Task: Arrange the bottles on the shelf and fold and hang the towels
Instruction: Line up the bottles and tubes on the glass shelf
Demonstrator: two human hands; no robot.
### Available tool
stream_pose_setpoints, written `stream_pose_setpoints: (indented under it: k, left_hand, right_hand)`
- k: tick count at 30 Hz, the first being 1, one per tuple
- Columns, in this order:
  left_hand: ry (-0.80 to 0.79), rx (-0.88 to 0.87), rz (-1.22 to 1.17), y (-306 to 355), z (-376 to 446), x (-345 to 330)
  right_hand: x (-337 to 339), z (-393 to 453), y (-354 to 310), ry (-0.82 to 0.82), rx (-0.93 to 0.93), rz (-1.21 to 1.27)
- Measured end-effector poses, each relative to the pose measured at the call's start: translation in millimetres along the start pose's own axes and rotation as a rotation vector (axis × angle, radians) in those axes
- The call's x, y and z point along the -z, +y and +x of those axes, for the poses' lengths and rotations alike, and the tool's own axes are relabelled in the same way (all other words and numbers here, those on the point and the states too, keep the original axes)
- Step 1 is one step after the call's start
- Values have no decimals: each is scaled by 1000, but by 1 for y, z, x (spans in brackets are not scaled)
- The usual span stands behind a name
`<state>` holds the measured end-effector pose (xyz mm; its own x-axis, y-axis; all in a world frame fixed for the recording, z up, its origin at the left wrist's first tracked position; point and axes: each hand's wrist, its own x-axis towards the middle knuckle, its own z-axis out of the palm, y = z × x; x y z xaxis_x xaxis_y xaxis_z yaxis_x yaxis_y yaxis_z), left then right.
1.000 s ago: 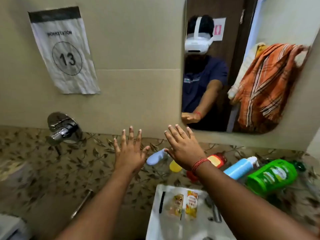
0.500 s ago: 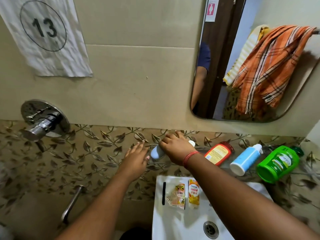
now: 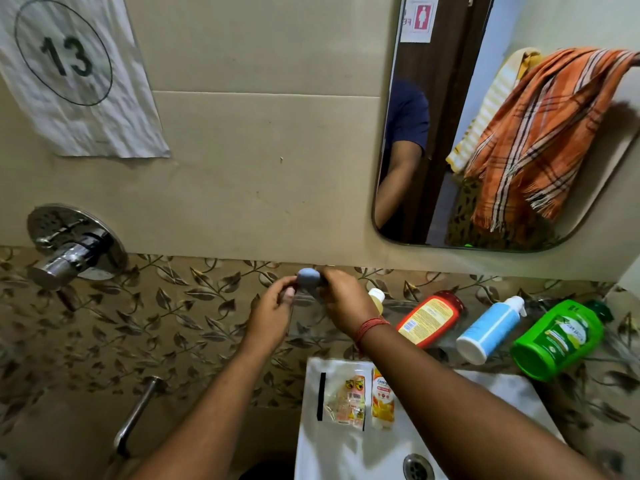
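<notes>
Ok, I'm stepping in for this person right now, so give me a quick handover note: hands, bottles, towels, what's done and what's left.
Left hand and right hand: both grip a small grey-blue bottle at the wall end of the glass shelf.
Lying on their sides on the shelf: red bottle, blue bottle, green bottle. A yellow bottle sits partly hidden behind the right wrist.
Orange checked towel and a yellow striped towel, seen in the mirror, hang bunched on a rail.
Done: nothing visibly finished.
Left: stand the bottles, then fold and rehang the towels.
</notes>
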<state>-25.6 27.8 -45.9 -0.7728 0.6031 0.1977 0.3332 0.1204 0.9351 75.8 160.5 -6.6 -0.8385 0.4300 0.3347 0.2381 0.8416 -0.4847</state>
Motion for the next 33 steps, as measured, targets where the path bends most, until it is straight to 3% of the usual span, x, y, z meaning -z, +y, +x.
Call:
stream_pose_setpoints:
  k: [2, 6, 15, 21, 23, 25, 27, 29, 33]
  left_hand:
    - [-33, -20, -64, 7, 5, -3]
    - [-74, -20, -31, 11, 8, -4]
    - [-48, 0, 132, 8, -2, -3]
    - [-55, 19, 98, 11, -8, -7]
    - [38, 48, 19, 11, -15, -8]
    - [234, 55, -41, 9, -29, -8]
    - [351, -24, 6, 4, -47, -10]
    - [299, -148, 120, 0, -61, -14]
    - [17, -362, 446, 8, -70, -33]
  right_hand:
    - [1, 1, 0, 58, -89, 117]
    - [3, -1, 2, 23, -166, 225]
    - [2, -13, 2, -42, -137, 262]
    - [3, -18, 3, -77, -120, 283]
    - [9, -19, 7, -21, -119, 280]
    - [19, -23, 15, 76, -120, 253]
    - [28, -30, 27, 99, -85, 164]
    - [35, -40, 38, 43, -27, -1]
    - [53, -50, 50, -49, 73, -319]
